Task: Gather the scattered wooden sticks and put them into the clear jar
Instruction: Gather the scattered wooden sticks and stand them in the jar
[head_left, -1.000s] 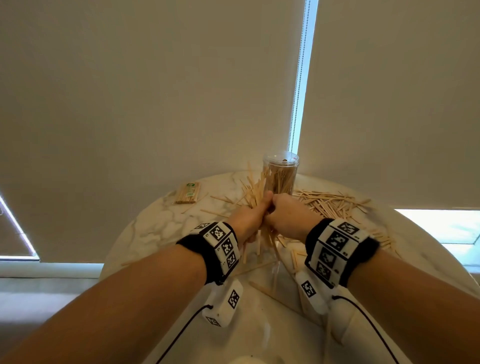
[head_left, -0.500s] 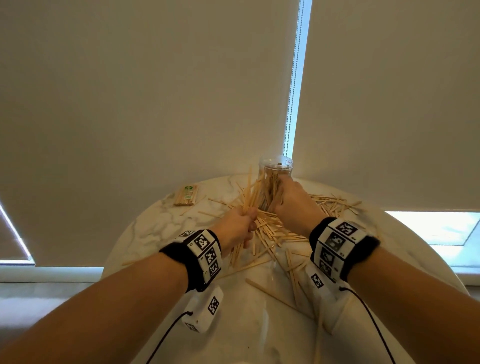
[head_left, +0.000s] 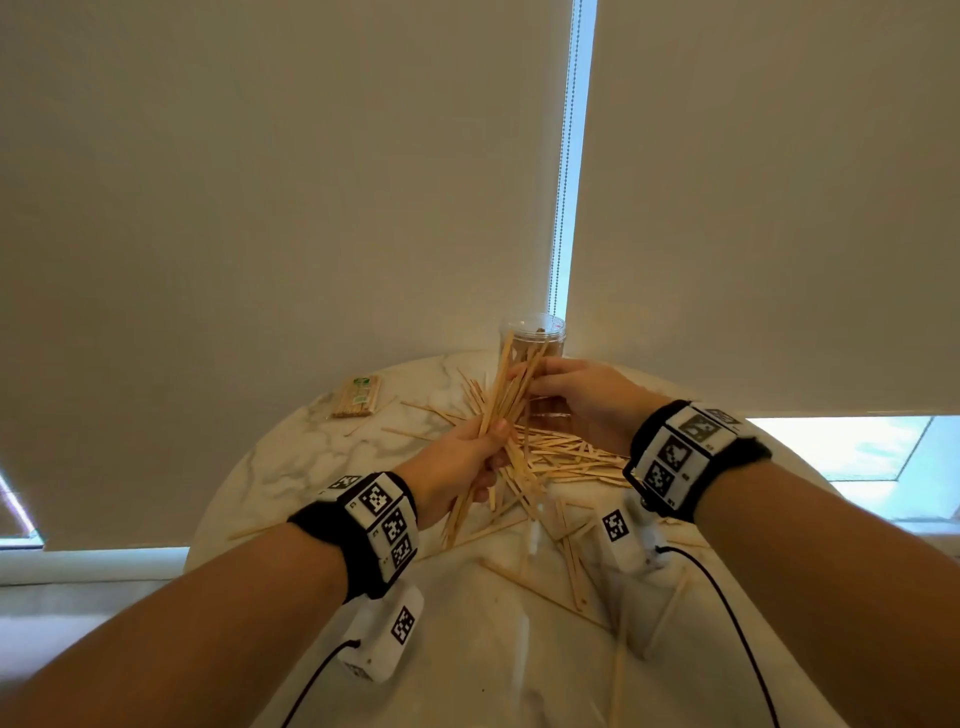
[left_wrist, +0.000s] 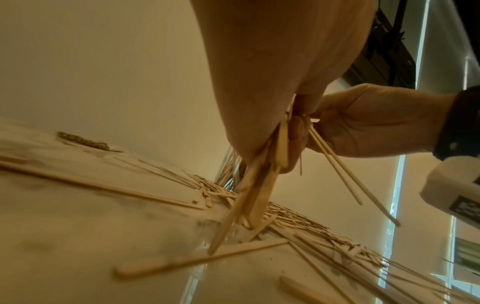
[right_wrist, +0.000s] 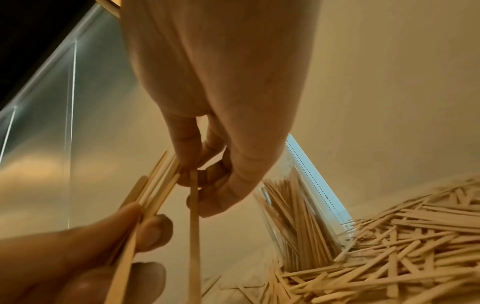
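A clear jar (head_left: 545, 332) with sticks inside stands at the table's far edge; the right wrist view shows it (right_wrist: 293, 216) upright. My left hand (head_left: 493, 441) grips a bundle of wooden sticks (head_left: 498, 395) around its middle, tilted up toward the jar. My right hand (head_left: 524, 376) pinches the bundle's upper ends just in front of the jar; its fingers (right_wrist: 187, 144) close on a stick (right_wrist: 193, 226). In the left wrist view the bundle (left_wrist: 254, 185) hangs below my left palm (left_wrist: 259, 82). A heap of loose sticks (head_left: 566, 457) lies under both hands.
The round marble table (head_left: 291, 467) stands against drawn blinds. A bound packet of sticks (head_left: 358, 397) lies at the far left. Single long sticks (head_left: 540, 592) are strewn toward the near edge. Cabled sensor boxes (head_left: 384, 639) hang under both wrists.
Both hands were together low on the heap. The left hand has lifted a bundle of sticks off the table, and the right hand has moved up to its top ends by the jar.
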